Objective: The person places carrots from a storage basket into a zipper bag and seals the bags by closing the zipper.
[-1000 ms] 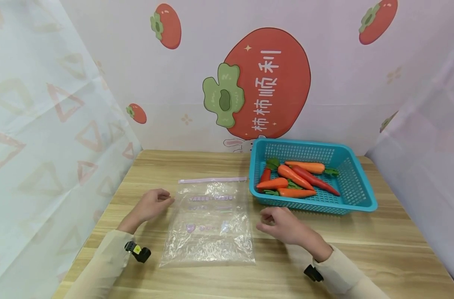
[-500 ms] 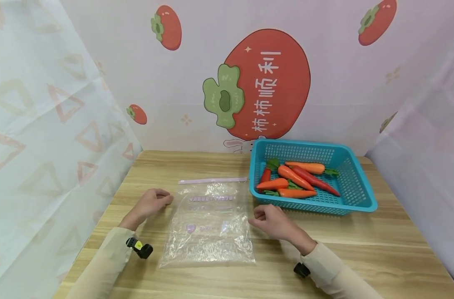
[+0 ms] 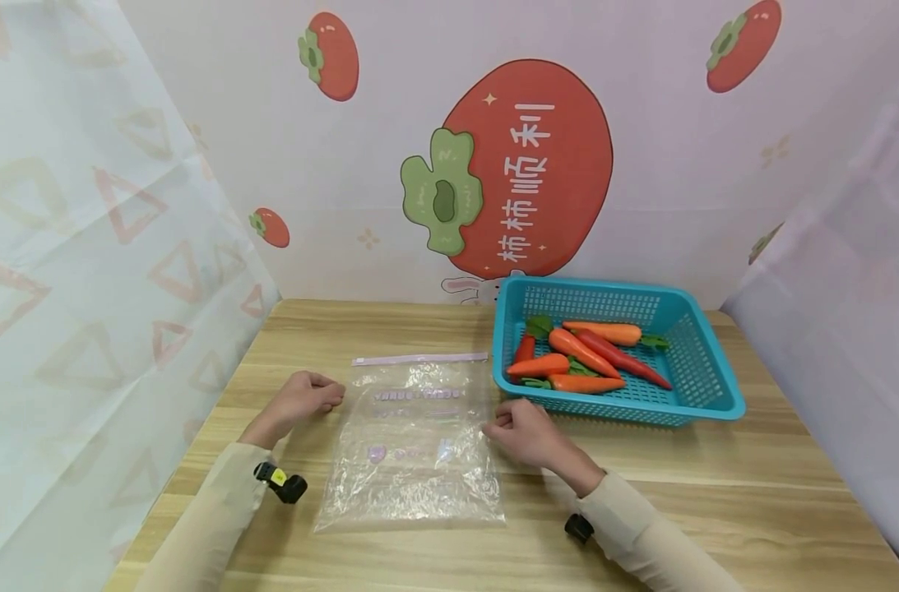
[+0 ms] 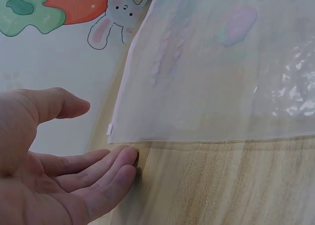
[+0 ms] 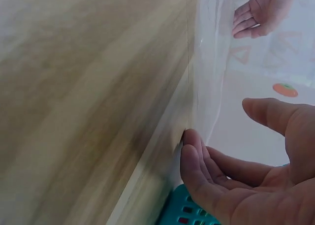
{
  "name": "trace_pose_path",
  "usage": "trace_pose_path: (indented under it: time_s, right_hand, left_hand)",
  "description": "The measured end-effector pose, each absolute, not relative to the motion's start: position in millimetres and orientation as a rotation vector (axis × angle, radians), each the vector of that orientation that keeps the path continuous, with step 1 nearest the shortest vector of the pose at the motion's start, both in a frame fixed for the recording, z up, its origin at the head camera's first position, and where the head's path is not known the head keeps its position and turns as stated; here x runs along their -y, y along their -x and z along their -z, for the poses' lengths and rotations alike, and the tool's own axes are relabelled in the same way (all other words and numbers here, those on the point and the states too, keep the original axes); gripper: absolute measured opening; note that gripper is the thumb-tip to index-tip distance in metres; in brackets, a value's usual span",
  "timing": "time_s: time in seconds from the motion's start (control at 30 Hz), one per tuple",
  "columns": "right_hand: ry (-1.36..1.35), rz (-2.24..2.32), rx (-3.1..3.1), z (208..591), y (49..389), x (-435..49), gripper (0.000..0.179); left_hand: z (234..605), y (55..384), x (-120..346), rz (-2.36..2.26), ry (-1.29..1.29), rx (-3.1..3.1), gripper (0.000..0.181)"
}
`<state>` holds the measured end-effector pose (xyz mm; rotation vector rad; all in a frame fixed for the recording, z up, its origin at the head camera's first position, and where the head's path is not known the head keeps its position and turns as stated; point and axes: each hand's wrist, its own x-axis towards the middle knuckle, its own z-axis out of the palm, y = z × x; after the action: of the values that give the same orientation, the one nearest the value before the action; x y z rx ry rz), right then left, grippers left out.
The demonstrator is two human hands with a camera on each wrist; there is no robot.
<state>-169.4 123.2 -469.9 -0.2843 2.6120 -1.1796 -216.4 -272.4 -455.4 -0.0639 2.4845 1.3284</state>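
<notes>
A clear plastic zip bag (image 3: pixel 412 460) with a pink slider strip (image 3: pixel 419 358) along its far edge lies flat on the table. Beside its left edge is my left hand (image 3: pixel 301 403); in the left wrist view its thumb stands apart from the fingers (image 4: pixel 110 173), which are close to the slider corner. My right hand (image 3: pixel 526 432) is at the bag's right edge, fingertips overlapping that edge in the head view. From the right wrist, its fingers (image 5: pixel 199 171) look loosely bent near the table, thumb held away, with nothing between them.
Behind my right hand stands a blue plastic basket (image 3: pixel 723 399) holding several carrots (image 3: pixel 586 383) and red chili peppers (image 3: pixel 625 358). Printed cloth (image 3: pixel 360 263) hangs along the back and both sides of the wooden table (image 3: pixel 715 501).
My right hand has moved left and slightly away from me, from beside the bag to its right edge. The left hand has barely shifted. Bag and basket stay in place.
</notes>
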Motion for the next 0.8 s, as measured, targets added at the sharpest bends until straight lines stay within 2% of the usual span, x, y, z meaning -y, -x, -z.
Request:
trace_pose_path:
  time_s: [0.07,0.2,0.7,0.8]
  right_hand:
    - [0.291,1.187,-2.6,469.9,171.0,-121.4,0.046]
    - [0.247,1.184,-2.604,470.7,173.1,-117.5,0.049]
    - [0.186,1.153,-2.595,474.3,177.9,-109.1,0.043]
    - [0.176,1.149,-2.594,475.0,178.6,-109.1,0.03]
  left_hand:
    - [455.7,217.4,271.3,-1.337,0.066,-2.477,0.045]
    - [454.9,218.5,269.4,-1.339,0.065,-2.466,0.044]
    - [465.4,219.5,268.6,-1.359,0.06,-2.488,0.033]
    - [467.9,218.4,268.0,-1.367,0.058,-2.489,0.032]
